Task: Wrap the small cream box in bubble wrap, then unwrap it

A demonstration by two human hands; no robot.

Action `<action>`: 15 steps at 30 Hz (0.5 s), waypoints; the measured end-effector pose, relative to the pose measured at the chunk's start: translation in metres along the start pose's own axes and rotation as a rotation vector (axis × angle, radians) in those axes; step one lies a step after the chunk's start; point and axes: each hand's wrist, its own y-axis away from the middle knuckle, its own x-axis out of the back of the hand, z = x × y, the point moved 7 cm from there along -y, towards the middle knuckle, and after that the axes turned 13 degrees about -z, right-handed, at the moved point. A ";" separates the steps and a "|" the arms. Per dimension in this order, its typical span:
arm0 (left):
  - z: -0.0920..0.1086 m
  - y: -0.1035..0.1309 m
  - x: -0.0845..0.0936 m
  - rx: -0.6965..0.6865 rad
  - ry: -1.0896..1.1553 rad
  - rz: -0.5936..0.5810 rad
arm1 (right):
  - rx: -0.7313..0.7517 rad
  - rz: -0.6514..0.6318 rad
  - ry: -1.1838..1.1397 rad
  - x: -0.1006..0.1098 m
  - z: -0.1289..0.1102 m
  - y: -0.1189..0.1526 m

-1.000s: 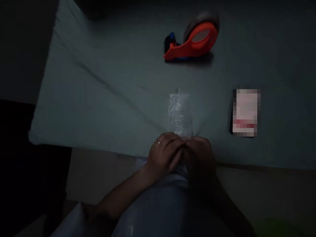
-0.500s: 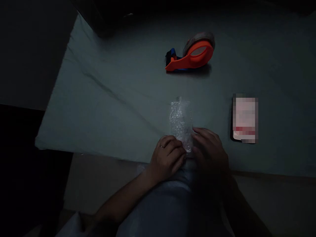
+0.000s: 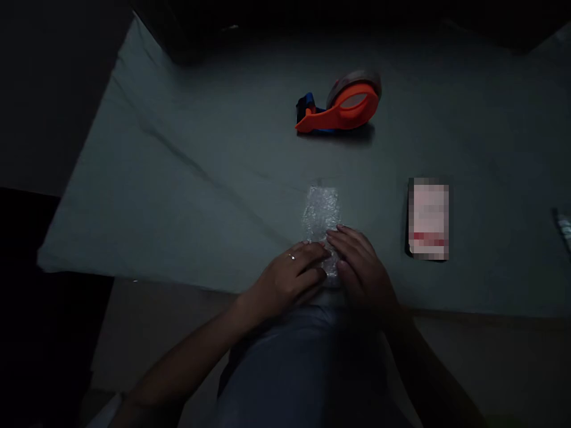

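A small clear bubble-wrap packet (image 3: 322,208) lies flat near the front edge of the cloth-covered table; what it contains, if anything, I cannot make out. On its lower left part rests my left hand (image 3: 297,273), wearing a ring, with its fingers bent and slightly apart. My right hand (image 3: 363,267) reaches in from the right, fingers stretched over the packet's right side and their tips close to the left fingers. Both palms are turned down, and they cover the near part of the packet.
Beyond the packet stands an orange and blue tape dispenser (image 3: 341,113) with a roll of tape. To the right lies a phone-like dark-edged object (image 3: 429,220), its face blurred out. A partly visible object (image 3: 564,229) sits at the right edge. The light is dim.
My right hand has moved left, from beside the packet onto it. The left fingers have spread a little. The view has shifted slightly, bringing in the object at the right edge.
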 end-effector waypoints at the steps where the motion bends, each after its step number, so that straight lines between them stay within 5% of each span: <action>1: 0.000 -0.002 0.002 -0.002 0.010 0.010 | 0.021 0.026 -0.011 0.004 -0.001 0.002; 7: -0.014 -0.019 0.008 0.102 0.125 0.004 | 0.052 0.016 0.030 0.005 -0.004 0.009; 15: -0.058 -0.042 0.002 0.386 0.252 -0.023 | 0.020 -0.036 0.110 -0.001 0.012 -0.005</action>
